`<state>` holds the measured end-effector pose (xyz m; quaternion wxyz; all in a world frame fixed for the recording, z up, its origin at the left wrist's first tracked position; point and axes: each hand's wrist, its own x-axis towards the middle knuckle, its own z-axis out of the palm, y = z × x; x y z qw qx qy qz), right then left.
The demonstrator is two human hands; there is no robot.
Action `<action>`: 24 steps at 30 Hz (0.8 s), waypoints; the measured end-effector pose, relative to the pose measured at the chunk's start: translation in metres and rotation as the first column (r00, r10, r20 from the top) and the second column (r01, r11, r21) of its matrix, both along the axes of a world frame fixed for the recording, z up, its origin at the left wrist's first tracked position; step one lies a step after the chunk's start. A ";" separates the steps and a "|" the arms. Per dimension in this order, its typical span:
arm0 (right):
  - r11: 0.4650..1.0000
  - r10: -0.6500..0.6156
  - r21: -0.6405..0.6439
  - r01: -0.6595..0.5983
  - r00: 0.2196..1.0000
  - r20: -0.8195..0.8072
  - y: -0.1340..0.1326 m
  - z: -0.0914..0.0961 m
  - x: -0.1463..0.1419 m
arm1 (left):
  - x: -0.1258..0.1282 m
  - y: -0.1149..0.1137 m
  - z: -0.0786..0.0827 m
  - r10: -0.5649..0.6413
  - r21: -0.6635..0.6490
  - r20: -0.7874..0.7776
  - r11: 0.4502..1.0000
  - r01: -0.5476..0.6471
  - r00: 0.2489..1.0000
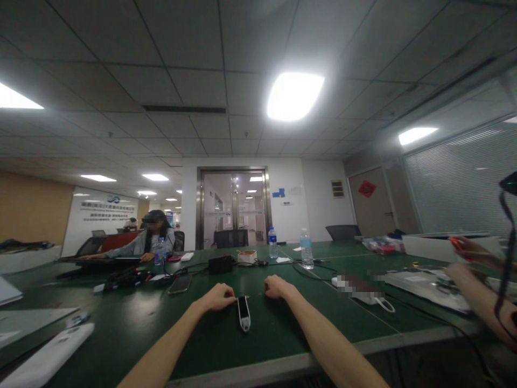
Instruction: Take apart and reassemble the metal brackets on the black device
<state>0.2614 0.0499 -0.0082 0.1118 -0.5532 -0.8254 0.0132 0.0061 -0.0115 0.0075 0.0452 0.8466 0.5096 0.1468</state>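
A small elongated device [244,313] with a white rim and a dark face lies on the green table, between my hands. My left hand [218,296] rests on the tabletop with curled fingers, its fingertips right beside the device's upper left edge; whether they touch it is hard to tell. To the right of the device, apart from it, my right hand [276,287] rests as a loose fist on the table. I see nothing held in either hand.
Beyond my hands are a black adapter [220,263], a small box [246,257], cables and two water bottles [306,250]. A phone [180,284] lies left. Another person's hand [470,250] is at far right; a person [155,237] sits across at left.
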 end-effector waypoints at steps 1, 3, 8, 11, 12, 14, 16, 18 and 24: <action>1.000 0.000 -0.006 0.000 1.000 -0.004 0.000 0.000 -0.001 | 0.000 0.000 0.000 -0.001 0.000 0.003 1.000 0.001 1.000; 1.000 0.001 -0.019 -0.002 1.000 -0.013 -0.001 0.000 -0.002 | -0.001 0.001 -0.001 -0.004 -0.008 0.010 1.000 0.004 1.000; 0.999 0.017 -0.043 -0.018 0.999 -0.033 -0.002 0.001 -0.003 | -0.001 0.001 0.000 -0.008 -0.006 -0.003 1.000 0.008 1.000; 0.998 0.017 -0.053 -0.020 0.999 -0.042 -0.003 0.002 -0.004 | 0.000 -0.001 0.000 -0.015 0.001 -0.007 1.000 0.015 1.000; 0.998 0.015 -0.056 -0.017 0.999 -0.045 -0.003 0.002 -0.004 | 0.000 -0.001 0.001 -0.018 0.005 -0.010 1.000 0.018 1.000; 0.998 0.007 -0.062 -0.010 0.999 -0.048 -0.004 0.003 -0.004 | 0.000 -0.001 0.000 -0.020 0.008 -0.015 1.000 0.020 1.000; 0.998 0.001 -0.064 -0.004 0.999 -0.051 -0.007 0.004 -0.005 | 0.000 0.000 0.000 -0.015 -0.002 -0.021 1.000 0.014 1.000; 0.998 -0.001 -0.063 -0.002 0.999 -0.054 -0.010 0.005 -0.005 | -0.001 0.000 0.000 -0.010 -0.011 -0.031 1.000 0.010 0.999; 0.998 -0.023 -0.062 0.021 0.999 -0.033 -0.022 0.010 -0.009 | -0.001 0.001 -0.001 -0.023 -0.005 -0.076 1.000 0.023 0.997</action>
